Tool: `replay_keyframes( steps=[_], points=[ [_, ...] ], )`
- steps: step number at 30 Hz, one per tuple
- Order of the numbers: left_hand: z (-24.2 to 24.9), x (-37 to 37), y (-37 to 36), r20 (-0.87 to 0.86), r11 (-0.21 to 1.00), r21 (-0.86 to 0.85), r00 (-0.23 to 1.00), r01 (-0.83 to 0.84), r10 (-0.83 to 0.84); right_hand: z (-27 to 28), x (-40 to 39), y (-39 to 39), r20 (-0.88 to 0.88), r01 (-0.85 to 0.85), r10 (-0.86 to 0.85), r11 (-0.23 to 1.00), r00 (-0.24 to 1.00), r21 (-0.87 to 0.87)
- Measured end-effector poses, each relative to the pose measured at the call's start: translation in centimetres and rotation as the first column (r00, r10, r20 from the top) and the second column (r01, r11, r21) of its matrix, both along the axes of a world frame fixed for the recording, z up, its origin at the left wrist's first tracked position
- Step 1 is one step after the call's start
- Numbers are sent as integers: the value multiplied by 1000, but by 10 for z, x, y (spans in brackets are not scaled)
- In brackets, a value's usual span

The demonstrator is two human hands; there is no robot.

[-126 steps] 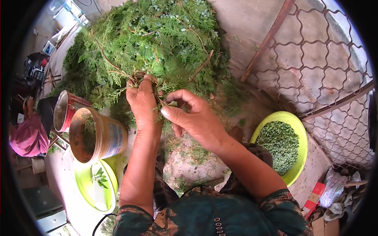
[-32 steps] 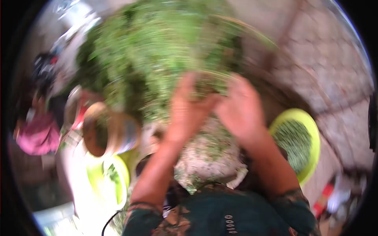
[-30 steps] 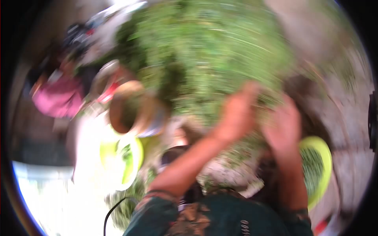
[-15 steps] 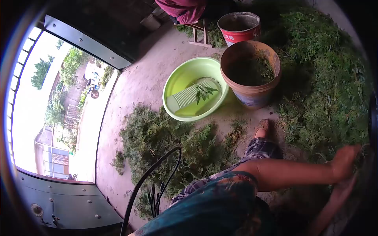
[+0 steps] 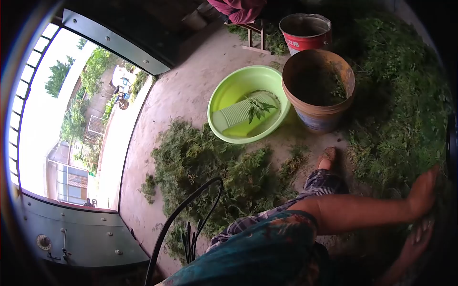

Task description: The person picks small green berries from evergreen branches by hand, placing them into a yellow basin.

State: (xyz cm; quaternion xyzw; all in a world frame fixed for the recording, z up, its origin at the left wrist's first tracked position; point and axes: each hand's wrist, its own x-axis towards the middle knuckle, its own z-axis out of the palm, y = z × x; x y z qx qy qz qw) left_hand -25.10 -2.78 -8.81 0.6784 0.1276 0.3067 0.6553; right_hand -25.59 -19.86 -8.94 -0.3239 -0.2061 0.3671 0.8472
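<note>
My left hand reaches out at the right edge of the view, its forearm crossing from a teal patterned sleeve. The fingers point up at the blurred green sprigs of a large evergreen pile, overlapping its lower edge. Just below, close to the left wrist, is my right hand, partly in shadow with curled fingers; what lies inside them is hidden. A second heap of evergreen cuttings spreads on the floor left of my leg and shoe.
A lime-green basin with a built-in washboard holds a leafy sprig. Beside it stand a brown bucket and a red bucket. Someone in a magenta garment sits on a wooden stool. A black curved handle rises nearby.
My left hand has shifted slightly up, fingers now farther toward the pile. The right hand's curled fingers show more clearly. The whole view has shifted, so the basin and buckets appear farther right.
</note>
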Motion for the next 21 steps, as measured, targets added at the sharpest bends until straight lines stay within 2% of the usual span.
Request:
replay_keyframes(
  steps=[1,3,4,6,7,8,9,10,11,12,13,14,15,16,17,20,21],
  points=[
    [-7,9,-3,0,1000,0,1000,-3,3,5,-3,-2,0,-3,3,1000,1000,0],
    [-14,20,-6,39,996,-83,998,-46,50,13,-7,-8,-210,243,-259,965,943,-98],
    [-15,22,-7,38,995,-85,998,-53,56,15,-6,-11,-210,237,-253,966,944,-101],
    [-13,26,-6,107,949,-308,994,64,-33,17,-3,-15,-152,173,-173,985,973,-13],
    [4,11,8,15,797,-595,993,101,-114,23,-12,-8,-108,263,-265,964,958,-39],
    [37,-12,26,-36,542,-832,964,116,-263,34,-24,1,-45,390,-394,918,918,-77],
    [48,-24,46,68,463,-852,928,245,-365,31,-28,3,-195,252,-238,967,951,50],
    [50,-27,54,58,396,-894,931,209,-360,47,-46,25,-191,325,-322,946,927,-17],
    [46,-28,65,93,294,-922,881,252,-464,63,-58,46,-221,341,-347,938,911,-66],
    [45,-26,72,117,132,-967,838,219,-533,73,-66,59,-256,382,-392,920,883,-91],
    [47,-26,75,140,80,-973,828,217,-542,80,-71,65,-193,445,-476,876,858,-184],
    [53,-28,75,89,146,-970,847,192,-524,90,-75,71,-89,489,-529,826,844,-280],
    [49,-27,80,222,-10,-963,772,270,-596,94,-76,72,-53,497,-535,814,843,-300],
    [54,-28,79,159,105,-955,777,277,-609,94,-77,74,-55,512,-548,809,835,-288],
    [64,-31,71,43,235,-948,821,213,-570,93,-77,75,-41,520,-551,807,833,-281],
    [56,-28,64,38,196,-963,817,183,-576,87,-82,75,23,517,-535,804,845,-293],
    [60,-30,55,6,244,-957,853,156,-521,88,-83,75,144,540,-524,780,840,-316]
  ],
)
